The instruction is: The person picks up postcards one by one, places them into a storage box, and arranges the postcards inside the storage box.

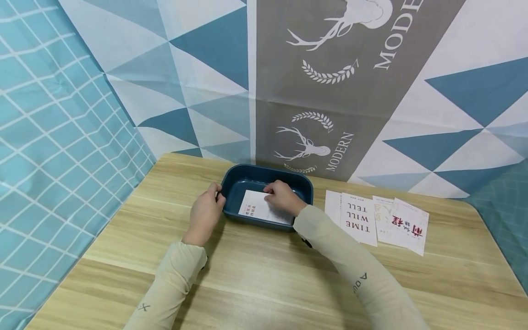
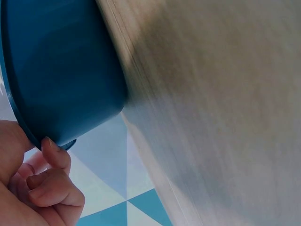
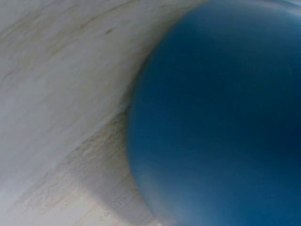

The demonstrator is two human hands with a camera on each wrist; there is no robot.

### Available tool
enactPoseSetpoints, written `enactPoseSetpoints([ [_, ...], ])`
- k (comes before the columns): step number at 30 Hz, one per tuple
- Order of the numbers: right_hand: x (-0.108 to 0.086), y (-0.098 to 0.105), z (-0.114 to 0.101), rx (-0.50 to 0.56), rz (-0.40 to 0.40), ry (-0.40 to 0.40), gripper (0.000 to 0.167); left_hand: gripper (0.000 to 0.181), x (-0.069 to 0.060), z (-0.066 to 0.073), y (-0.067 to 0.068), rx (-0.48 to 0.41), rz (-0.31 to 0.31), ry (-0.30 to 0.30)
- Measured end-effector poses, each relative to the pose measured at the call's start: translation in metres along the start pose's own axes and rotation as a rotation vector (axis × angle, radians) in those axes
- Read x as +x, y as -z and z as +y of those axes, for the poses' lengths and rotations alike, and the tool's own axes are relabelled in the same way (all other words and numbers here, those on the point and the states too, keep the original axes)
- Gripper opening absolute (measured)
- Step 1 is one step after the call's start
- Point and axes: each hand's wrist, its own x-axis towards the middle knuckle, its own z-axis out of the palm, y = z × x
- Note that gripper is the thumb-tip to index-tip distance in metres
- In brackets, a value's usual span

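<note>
1. We pinch the rim of the blue tray (image 1: 268,169) at its left end with our left hand (image 1: 205,211), finger and thumb over the lip. If that grip pulls or presses unevenly, the tray could slide or tip on the wooden table (image 1: 247,275), since we see nothing else bracing it.

2. Our right hand (image 1: 284,197) reaches over the tray's near right side, its fingers narrow and curled at the far edge of the white card (image 1: 260,207); we judge that it pinches the card, though the palm hides part of the contact. A loose pinch could let the card slip; a tight one could crease that edge.

3. The card is inside the tray, towards the near wall. Shifting it sideways or at a slant could catch a corner on that wall and bend it. We cannot tell whether other cards lie beneath; if some do, they could drag along with it.

4. Our right forearm lies near the loose cards, among them the TIME WILL TELL card (image 1: 358,220) and the red-lettered card (image 1: 409,227). A wide elbow swing could brush them out of place, because they overlap and nothing visible weighs them down.
</note>
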Motion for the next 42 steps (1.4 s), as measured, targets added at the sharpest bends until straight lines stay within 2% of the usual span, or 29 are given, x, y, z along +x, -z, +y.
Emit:
enactPoseSetpoints([
  [5,0.0001,-0.0032,0.0026,-0.054,0.014,-0.014,0.024,0.025,-0.0006,-0.0011,-0.0005,0.000,0.017,-0.014],
  [13,-0.0013,-0.0051,0.0047,-0.065,0.051,-0.018,0.021,0.025,-0.0008,0.0002,0.0004,-0.002,0.008,-0.005],
  [23,-0.0015,-0.0080,0.0065,-0.121,0.045,-0.013,0.025,0.026,-0.0011,0.0014,0.0013,0.000,0.005,0.001],
  [32,-0.0030,-0.0096,0.0055,-0.188,0.016,-0.045,0.032,0.025,-0.0027,0.0010,0.0018,-0.004,0.007,-0.008],
  [42,-0.0048,-0.0087,0.0038,-0.210,0.020,-0.044,0.035,0.027,-0.0021,0.0020,0.0026,-0.012,-0.001,-0.006],
])
